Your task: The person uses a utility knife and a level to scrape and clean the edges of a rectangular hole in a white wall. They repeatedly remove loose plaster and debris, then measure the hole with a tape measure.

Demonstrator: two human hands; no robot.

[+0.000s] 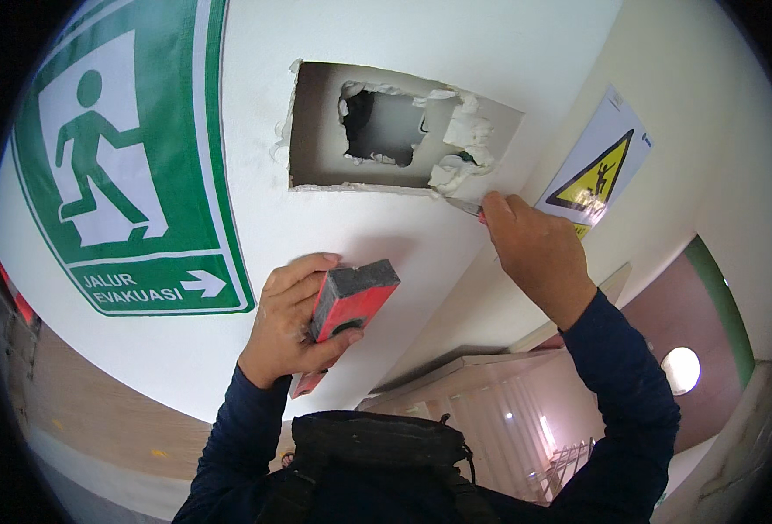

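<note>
Here, the left hand grips a red spirit level; the right hand grips a bladed tool beside the wall opening.

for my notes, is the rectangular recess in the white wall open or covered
Open: no cover spans the recess; a ragged inner hole shows, with lumpy white paste at right.

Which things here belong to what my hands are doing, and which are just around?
In use:
- red-and-black bar, in the left hand
- small tool, partly hidden, in the right hand
- rectangular opening beside that tool

Just around:
- green sign
- yellow triangle sign
</note>
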